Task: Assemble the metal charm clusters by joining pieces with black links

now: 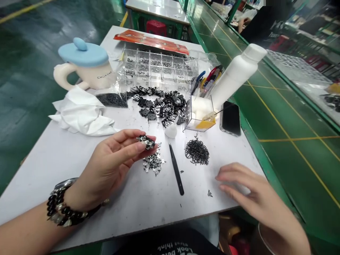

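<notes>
My left hand (114, 163) is raised over the white table (66, 156), its thumb and fingers pinched on a small black and silver metal part (146, 141). Just below it lies a small heap of shiny metal pieces (154, 163). Black tweezers (176, 170) lie on the table between my hands. My right hand (255, 198) rests near the table's front right edge, fingers stretched out flat and holding nothing. A tiny loose part (209, 193) lies just left of it. A pile of thin black hooks (197, 152) sits beyond it.
A large heap of black parts (162, 102) lies mid-table before a clear compartment box (156, 67). A white cloth (82, 113), a lidded mug (85, 65), a clear pen holder (202, 106), a white bottle (236, 74) and a phone (230, 118) stand around. Green floor lies to the right.
</notes>
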A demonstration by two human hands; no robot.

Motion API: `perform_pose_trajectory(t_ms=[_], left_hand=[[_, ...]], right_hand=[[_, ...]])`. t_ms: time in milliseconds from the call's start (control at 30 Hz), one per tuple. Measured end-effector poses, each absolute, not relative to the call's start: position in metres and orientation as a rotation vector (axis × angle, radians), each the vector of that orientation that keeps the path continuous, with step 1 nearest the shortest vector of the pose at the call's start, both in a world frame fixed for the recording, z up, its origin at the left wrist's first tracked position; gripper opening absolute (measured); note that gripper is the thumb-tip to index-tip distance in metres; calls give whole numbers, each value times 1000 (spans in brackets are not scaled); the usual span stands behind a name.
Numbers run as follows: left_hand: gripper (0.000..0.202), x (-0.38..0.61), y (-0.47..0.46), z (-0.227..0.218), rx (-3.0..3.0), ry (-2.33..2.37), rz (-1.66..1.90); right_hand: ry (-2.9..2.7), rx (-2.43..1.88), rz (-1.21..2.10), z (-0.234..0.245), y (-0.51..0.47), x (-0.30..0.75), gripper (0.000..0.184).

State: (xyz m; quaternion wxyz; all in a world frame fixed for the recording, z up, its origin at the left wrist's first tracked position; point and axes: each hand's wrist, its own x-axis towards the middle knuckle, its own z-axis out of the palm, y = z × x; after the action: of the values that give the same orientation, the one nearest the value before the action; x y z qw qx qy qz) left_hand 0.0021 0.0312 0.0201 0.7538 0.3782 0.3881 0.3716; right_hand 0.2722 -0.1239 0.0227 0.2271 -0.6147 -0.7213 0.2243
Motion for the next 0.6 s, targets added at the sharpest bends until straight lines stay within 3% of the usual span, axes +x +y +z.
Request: perform_pose_trajectory(t_ms=[200, 600], left_hand=[[18, 6, 31, 22, 888, 888, 805], [20, 8, 20, 27, 1028, 854, 796]], right_hand=[[-1841, -1724, 584, -10, -161, 265, 18], [-1627, -1805, 489, -13, -150, 227, 10]])
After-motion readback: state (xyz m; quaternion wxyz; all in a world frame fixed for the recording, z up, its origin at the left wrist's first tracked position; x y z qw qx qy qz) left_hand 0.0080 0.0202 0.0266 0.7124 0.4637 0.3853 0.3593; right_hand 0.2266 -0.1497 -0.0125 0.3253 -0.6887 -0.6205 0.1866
